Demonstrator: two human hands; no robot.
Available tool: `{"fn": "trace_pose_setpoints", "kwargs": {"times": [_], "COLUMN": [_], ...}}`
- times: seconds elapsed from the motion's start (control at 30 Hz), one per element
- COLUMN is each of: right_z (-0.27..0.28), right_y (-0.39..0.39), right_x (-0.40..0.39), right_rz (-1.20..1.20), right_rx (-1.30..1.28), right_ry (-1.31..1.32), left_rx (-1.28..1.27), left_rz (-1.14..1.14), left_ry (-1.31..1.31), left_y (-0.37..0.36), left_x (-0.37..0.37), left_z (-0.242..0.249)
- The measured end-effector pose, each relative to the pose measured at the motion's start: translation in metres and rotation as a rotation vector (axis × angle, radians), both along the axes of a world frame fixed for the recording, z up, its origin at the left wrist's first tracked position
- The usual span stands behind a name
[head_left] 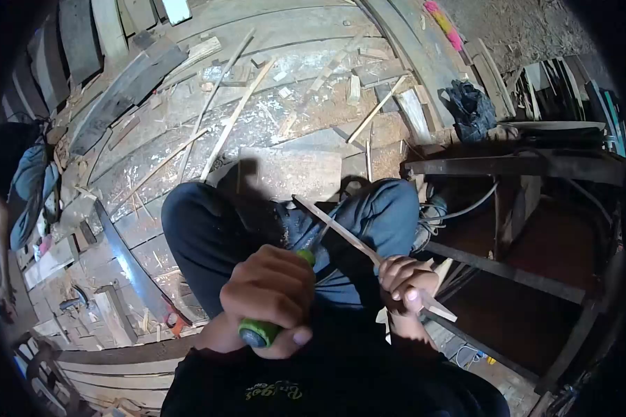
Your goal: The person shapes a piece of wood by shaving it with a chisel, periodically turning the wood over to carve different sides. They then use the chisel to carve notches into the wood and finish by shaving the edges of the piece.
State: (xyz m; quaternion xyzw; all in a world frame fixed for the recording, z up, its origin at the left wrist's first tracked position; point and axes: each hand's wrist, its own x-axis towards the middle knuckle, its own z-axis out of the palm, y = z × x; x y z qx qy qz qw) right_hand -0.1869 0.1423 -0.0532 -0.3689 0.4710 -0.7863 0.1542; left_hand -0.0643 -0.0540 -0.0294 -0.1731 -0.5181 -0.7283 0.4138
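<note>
My left hand (270, 297) is wrapped around the green handle of a tool (259, 332), whose shaft runs up over my knee toward the stick. In my right hand (407, 280) I pinch a thin wooden stick (341, 228) that slants from upper left to lower right across my lap. Its pale lower end (439, 308) pokes out past my fingers. Both hands hover over my blue-trousered legs (209, 236), close together.
Wooden floor planks (188, 125) carry shavings and several long thin sticks (234, 115). A saw blade (129, 260) lies at the left. A dark wooden frame (515, 167) stands at the right, with a cable (466, 208) and dark cloth (471, 108). Another person's arm (0, 229) shows at the far left.
</note>
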Motion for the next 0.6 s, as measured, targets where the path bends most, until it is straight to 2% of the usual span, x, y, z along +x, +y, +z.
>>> {"fn": "trace_pose_setpoints", "kwargs": {"times": [0.03, 0.1, 0.13, 0.2, 0.33, 0.47, 0.5, 0.57, 0.6], "right_z": [0.001, 0.005, 0.004, 0.010, 0.017, 0.022, 0.024, 0.018, 0.016], "right_y": [0.002, -0.004, 0.010, 0.005, -0.001, -0.007, -0.008, -0.004, -0.003], "right_x": [0.004, 0.006, 0.001, 0.002, 0.009, 0.016, 0.015, 0.006, 0.006], "right_rz": [-0.002, 0.046, 0.182, 0.217, 0.213, 0.208, 0.227, 0.286, 0.231], "right_rx": [0.006, 0.043, 0.093, 0.119, 0.169, 0.170, 0.198, 0.215, 0.186], "right_ry": [-0.004, 0.058, 0.021, 0.062, 0.102, 0.115, 0.143, 0.219, 0.170], "left_rx": [-0.028, -0.213, -0.230, -0.163, -0.105, -0.297, -0.228, -0.158, -0.036], "left_rz": [-0.021, 0.023, 0.067, 0.103, -0.001, 0.167, 0.204, 0.220, 0.191], "left_ry": [0.014, -0.128, -0.155, -0.169, -0.098, -0.309, -0.364, -0.352, -0.228], "left_y": [0.000, 0.015, 0.021, 0.018, 0.009, 0.025, 0.024, 0.006, 0.002], "left_x": [0.001, -0.009, -0.012, -0.011, 0.011, -0.014, -0.014, -0.001, 0.000], "left_z": [0.002, -0.018, -0.027, -0.037, 0.004, -0.057, -0.072, -0.065, -0.048]}}
